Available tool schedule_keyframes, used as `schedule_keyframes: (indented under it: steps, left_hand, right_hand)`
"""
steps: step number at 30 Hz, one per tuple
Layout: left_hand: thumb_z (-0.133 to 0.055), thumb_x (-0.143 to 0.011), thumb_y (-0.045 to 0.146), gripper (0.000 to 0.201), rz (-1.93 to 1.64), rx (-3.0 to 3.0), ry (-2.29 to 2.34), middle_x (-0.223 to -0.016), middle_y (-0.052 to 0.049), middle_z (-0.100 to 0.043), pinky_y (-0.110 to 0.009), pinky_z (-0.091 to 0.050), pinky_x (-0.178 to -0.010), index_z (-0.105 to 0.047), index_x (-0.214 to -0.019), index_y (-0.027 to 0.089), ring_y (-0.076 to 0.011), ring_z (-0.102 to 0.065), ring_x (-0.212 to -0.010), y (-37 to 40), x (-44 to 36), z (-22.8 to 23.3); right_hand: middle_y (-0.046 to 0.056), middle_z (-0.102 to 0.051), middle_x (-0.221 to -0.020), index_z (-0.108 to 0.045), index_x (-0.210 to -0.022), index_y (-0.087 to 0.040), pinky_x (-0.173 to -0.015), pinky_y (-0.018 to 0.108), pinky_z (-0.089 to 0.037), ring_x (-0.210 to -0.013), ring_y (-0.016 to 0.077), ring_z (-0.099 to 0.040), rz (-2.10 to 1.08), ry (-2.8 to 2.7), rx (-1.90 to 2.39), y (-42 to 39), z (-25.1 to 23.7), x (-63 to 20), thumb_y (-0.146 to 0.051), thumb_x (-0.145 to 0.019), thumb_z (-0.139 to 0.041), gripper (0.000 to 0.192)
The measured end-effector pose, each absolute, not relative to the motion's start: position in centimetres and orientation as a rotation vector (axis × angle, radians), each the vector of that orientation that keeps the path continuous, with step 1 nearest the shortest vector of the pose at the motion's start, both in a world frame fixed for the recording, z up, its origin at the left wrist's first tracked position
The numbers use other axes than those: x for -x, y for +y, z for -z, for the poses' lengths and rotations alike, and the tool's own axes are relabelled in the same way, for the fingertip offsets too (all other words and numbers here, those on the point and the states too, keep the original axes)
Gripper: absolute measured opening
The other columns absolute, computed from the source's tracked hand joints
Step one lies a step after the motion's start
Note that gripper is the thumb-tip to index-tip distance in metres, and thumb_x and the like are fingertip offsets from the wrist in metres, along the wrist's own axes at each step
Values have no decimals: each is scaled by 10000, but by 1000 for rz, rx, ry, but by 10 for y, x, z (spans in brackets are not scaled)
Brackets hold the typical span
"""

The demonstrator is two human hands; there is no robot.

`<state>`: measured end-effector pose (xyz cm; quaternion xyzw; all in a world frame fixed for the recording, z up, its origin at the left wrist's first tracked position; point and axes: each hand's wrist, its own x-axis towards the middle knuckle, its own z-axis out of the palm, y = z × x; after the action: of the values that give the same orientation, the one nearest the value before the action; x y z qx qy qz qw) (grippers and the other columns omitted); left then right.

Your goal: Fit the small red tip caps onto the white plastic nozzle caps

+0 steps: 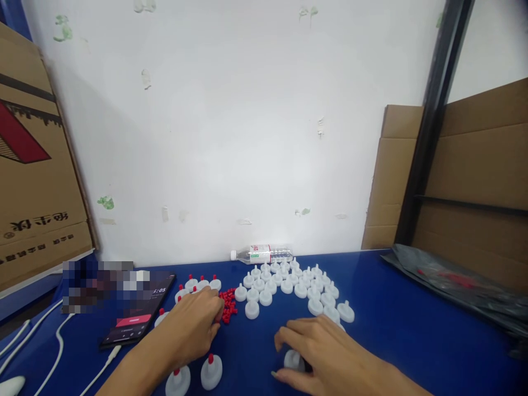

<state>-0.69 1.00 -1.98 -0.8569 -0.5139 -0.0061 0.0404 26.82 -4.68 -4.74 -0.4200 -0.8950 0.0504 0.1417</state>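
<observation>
Tabletop [383,297] blue, wall [247,137] white, cardboard [478,159] either side

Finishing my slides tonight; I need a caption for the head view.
Left hand beside small red pieces; right hand curved around a white cap.

Tape-scarred white wall [247,121], blue tabletop [396,324], dark post [431,121], brown cardboard [478,159] on either side

Carton [37,187] at nine o'clock: upside-down Chinese characters [39,221], circled R [9,235]. Phone [142,305] at eight: digits [159,290] ending "05". Bottle [280,254] at six: label [259,254] too small to read.
</observation>
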Motion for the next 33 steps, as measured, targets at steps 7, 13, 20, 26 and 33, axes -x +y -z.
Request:
schedule_keyframes:
  steps: [7, 13, 20, 26, 33]
  left_hand:
    - [-510, -830, 135, 129, 386, 2770, -1445, -885, -20, -647, -313, -415, -710, -593, -847, 231, -220, -606, -808, 1, -5, 6]
    - [-576, -847, 178, 117, 696, 2999, -1420, -897, 18, -668, -284, -419, -757, -654, -898, 248, -172, -605, -821, -11, -19, 10]
    - [-732, -854, 305, 41, 714, 3099, -1515, -797, 42, -647, -268, -387, -728, -737, -879, 274, -157, -557, -763, -16, -33, 21]
    - [-748, -855, 292, 28, 822, 3081, -1483, -785, 32, -665, -263, -392, -718, -754, -876, 275, -150, -551, -733, -17, -36, 28]
    - [-774, -861, 318, 66, 986, 3059, -1401, -760, 35, -690, -251, -412, -674, -753, -833, 262, -140, -549, -683, -17, -39, 31]
  right_hand:
    - [-18, -666, -1153, -526, -1270, -340, -787, 327, -524, -861, 201, -695, -183, -2511, 1194, -44, 49, -268, -310, -908, -736, 419]
    - [5, -683, -1149, -472, -1360, -325, -863, 303, -539, -1056, 218, -664, -179, -2431, 1074, -45, 52, -268, -182, -895, -704, 538]
    - [-14, -718, -1132, -558, -1237, -308, -861, 288, -539, -963, 193, -683, -156, -2376, 1001, -45, 52, -267, -430, -872, -770, 439]
    - [-25, -721, -1141, -550, -1239, -304, -882, 266, -534, -968, 164, -701, -176, -2330, 950, -43, 53, -269, -472, -865, -762, 462]
    - [1, -733, -1087, -549, -1201, -273, -831, 232, -565, -918, 159, -725, -153, -2241, 795, -44, 52, -268, -541, -938, -629, 384]
